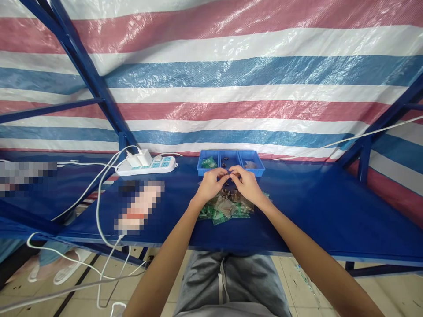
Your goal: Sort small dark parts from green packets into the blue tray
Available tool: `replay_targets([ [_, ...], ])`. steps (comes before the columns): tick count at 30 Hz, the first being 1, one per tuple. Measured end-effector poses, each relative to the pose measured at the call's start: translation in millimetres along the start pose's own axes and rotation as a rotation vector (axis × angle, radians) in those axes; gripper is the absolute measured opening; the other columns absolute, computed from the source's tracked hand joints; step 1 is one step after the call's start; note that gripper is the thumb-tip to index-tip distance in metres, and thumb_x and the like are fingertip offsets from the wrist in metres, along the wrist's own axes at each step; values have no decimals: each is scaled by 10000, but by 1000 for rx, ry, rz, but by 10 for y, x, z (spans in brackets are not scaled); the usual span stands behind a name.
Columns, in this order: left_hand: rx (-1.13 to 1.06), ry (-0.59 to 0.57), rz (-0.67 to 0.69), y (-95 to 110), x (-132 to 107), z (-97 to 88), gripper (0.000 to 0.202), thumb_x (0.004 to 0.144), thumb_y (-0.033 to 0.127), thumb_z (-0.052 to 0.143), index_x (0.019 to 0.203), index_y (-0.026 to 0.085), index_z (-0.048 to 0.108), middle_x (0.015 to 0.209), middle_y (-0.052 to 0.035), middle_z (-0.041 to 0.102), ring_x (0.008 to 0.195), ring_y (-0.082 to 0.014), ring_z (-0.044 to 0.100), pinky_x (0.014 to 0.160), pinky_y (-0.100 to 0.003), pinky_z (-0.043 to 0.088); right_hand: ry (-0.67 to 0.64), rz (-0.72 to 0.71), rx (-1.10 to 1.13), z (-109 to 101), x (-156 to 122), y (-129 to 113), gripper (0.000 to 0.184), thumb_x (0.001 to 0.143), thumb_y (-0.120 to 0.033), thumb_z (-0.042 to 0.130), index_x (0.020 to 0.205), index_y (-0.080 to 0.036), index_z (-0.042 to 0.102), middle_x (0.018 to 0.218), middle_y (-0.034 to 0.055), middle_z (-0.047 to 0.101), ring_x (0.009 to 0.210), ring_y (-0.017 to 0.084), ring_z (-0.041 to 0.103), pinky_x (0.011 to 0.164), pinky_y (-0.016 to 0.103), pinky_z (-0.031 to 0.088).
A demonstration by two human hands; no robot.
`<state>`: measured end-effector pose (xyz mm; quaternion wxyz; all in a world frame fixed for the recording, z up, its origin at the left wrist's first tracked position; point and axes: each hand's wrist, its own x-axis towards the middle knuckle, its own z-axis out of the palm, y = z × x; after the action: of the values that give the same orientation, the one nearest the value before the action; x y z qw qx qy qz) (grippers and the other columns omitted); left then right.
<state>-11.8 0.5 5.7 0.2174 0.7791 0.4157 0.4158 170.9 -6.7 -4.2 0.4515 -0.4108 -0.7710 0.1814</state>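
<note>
My left hand (213,181) and my right hand (244,180) meet just in front of a blue divided tray (228,157). Thumbs and fingers are pinched together, tip to tip; whatever is between them is too small to name. Below the hands lies a pile of small clear and green plastic bags (226,207), with small brownish metal pieces (226,193) at its far side. In the tray, the left compartment holds a green bag (209,163), the middle one a few small dark pieces (225,159), and the right one clear bags (250,164).
A white power strip (165,164) with plugged-in chargers (140,157) stands left of the tray, its cables running over the table's edge. A blurred-out object (142,207) lies on the blue tabletop (317,202). Blue frame posts (89,75) and a striped tarp (231,105) rise behind.
</note>
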Motion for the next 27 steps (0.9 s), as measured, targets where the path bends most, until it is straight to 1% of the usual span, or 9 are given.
replay_targets([
  [3, -29, -20, -42, -16, 13, 1, 166, 932, 326, 592, 948, 186, 680, 893, -21, 728, 818, -178, 669, 748, -278, 479, -12, -94, -31, 0, 1, 1, 233, 988, -266, 432, 1088, -223, 638, 989, 64, 720, 846, 216, 680, 706, 292, 478],
  [6, -19, -65, -46, -16, 17, -12, 183, 948, 329, 563, 941, 185, 675, 887, -22, 726, 809, -181, 662, 734, -280, 460, -25, -115, -98, 4, 0, 22, 219, 981, -243, 444, 1058, -230, 648, 1013, 68, 727, 874, 226, 687, 758, 305, 485],
  [10, 53, -110, -1, 4, 13, -17, 228, 981, 338, 506, 928, 185, 666, 836, -21, 693, 768, -175, 626, 693, -279, 419, -52, -77, -188, -1, -2, 61, 158, 967, -254, 502, 1026, -232, 647, 976, 67, 731, 852, 231, 689, 750, 302, 477],
  [15, 129, -95, 42, 30, 1, -14, 294, 1014, 340, 446, 833, 179, 612, 747, -7, 617, 695, -151, 558, 665, -276, 379, -77, -31, -207, -4, -8, 50, 128, 965, -293, 541, 922, -221, 637, 836, 44, 715, 758, 215, 673, 707, 293, 454],
  [17, 146, -79, 41, 41, -7, -17, 309, 1020, 349, 437, 811, 180, 590, 732, -4, 601, 687, -148, 552, 661, -273, 379, -81, -2, -155, 7, -11, 23, 171, 965, -325, 547, 863, -215, 628, 756, 30, 693, 689, 200, 653, 684, 291, 454],
  [19, 156, -55, 42, 51, -14, -20, 287, 1023, 344, 430, 848, 184, 592, 752, -8, 611, 708, -152, 569, 668, -270, 396, -79, 52, -52, 23, -11, -7, 206, 961, -349, 550, 825, -211, 622, 719, 23, 685, 654, 191, 649, 659, 287, 467],
  [22, 135, -20, 78, 57, -19, -22, 225, 1014, 283, 418, 986, 191, 621, 898, -39, 668, 821, -170, 618, 726, -273, 451, -79, 162, 146, 46, -5, -37, 209, 945, -363, 555, 828, -208, 631, 735, 26, 705, 665, 192, 677, 658, 292, 511],
  [24, 103, -27, 111, 55, -18, -21, 218, 986, 216, 435, 1057, 194, 640, 1001, -56, 689, 900, -178, 641, 786, -283, 486, -80, 215, 240, 57, 0, -37, 217, 935, -387, 564, 842, -207, 640, 737, 28, 709, 664, 194, 684, 674, 308, 536],
  [27, 70, -53, 109, 50, -15, -22, 231, 931, 185, 525, 1110, 200, 670, 1025, -54, 708, 921, -188, 665, 825, -301, 520, -66, 250, 300, 63, 7, -14, 274, 923, -453, 580, 836, -202, 650, 732, 35, 709, 645, 192, 674, 655, 312, 541],
])
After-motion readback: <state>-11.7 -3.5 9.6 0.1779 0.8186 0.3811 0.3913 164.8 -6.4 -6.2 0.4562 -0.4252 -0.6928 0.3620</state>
